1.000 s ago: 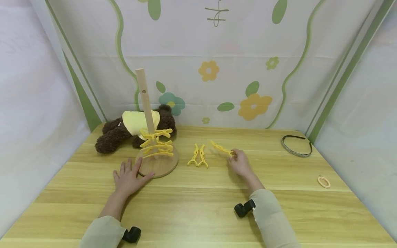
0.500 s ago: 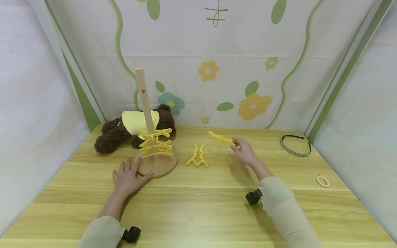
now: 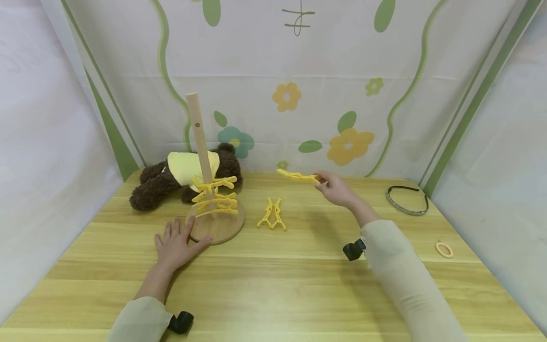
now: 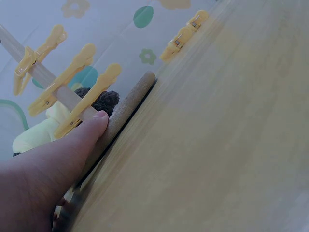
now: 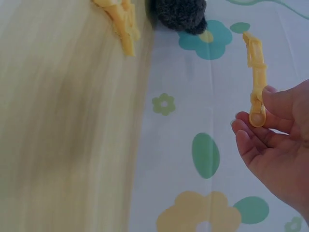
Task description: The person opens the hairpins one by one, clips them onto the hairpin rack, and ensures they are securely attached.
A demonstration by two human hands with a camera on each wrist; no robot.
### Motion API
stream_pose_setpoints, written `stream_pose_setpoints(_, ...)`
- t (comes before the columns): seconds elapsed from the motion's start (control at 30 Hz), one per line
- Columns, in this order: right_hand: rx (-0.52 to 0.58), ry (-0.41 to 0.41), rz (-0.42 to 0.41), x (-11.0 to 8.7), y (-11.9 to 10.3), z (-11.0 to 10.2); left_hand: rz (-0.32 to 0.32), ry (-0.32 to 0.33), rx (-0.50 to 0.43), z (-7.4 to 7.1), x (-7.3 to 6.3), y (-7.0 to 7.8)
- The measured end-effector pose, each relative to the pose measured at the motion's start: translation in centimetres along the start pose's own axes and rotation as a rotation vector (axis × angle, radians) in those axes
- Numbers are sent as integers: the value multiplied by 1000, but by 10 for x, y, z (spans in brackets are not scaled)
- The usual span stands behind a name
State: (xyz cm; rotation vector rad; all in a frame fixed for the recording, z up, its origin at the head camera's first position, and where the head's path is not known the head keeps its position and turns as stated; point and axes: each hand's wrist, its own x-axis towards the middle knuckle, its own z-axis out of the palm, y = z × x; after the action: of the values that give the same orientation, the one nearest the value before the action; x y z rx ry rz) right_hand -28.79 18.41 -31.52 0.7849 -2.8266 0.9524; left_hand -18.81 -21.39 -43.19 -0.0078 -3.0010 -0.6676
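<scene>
In the head view, my right hand [image 3: 337, 189] pinches one end of a yellow hair clip [image 3: 297, 175] between thumb and fingers, raised over the table, its far end pointing left. The right wrist view shows the same hair clip [image 5: 259, 79] with the thumb on its ringed end. My left hand [image 3: 175, 247] lies spread at the front left of a wooden stand, fingers and thumb resting on its round base [image 3: 218, 230]. Several yellow hair clips [image 3: 215, 204] are clamped across the lower part of the upright post [image 3: 200, 137]. Two more hair clips [image 3: 271, 216] lie side by side right of the stand.
A brown teddy bear [image 3: 149, 190] in a yellow shirt lies behind the stand. A headband [image 3: 403, 209] and a small pale ring [image 3: 444, 250] lie on the right of the table [image 3: 265, 294]. A printed white curtain [image 3: 256, 57] hangs behind.
My right hand has lifted the hair clip off the table, moving it up and away, then slightly left. The left hand has stayed on the base.
</scene>
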Motion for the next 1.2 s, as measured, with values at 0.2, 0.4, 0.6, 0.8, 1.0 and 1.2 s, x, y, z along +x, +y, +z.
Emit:
stream_pose_setpoints(0.2, -36, -41, -24, 15, -22, -7, -5, -5, 2, 0, 0, -1)
stream_pose_setpoints(0.4, -39, -61, -67, 32, -50, -3, -3, -2, 6, 0, 1, 0)
stream_pose_setpoints(0.6, -5, -6, -124, 50, -76, 9, -1, 3, 10, 2, 1, 0)
stream_pose_setpoints(0.8, 26, 29, -125, 65, -98, 23, -3, 11, 15, 2, 1, -2)
stream_pose_setpoints(1.0, 63, 24, -109, 78, -118, 38, 0, 3, 8, -1, 1, -1)
stream_pose_setpoints(1.2, 56, -2, -114, 87, -139, 51, 2, 4, 10, -1, 0, 1)
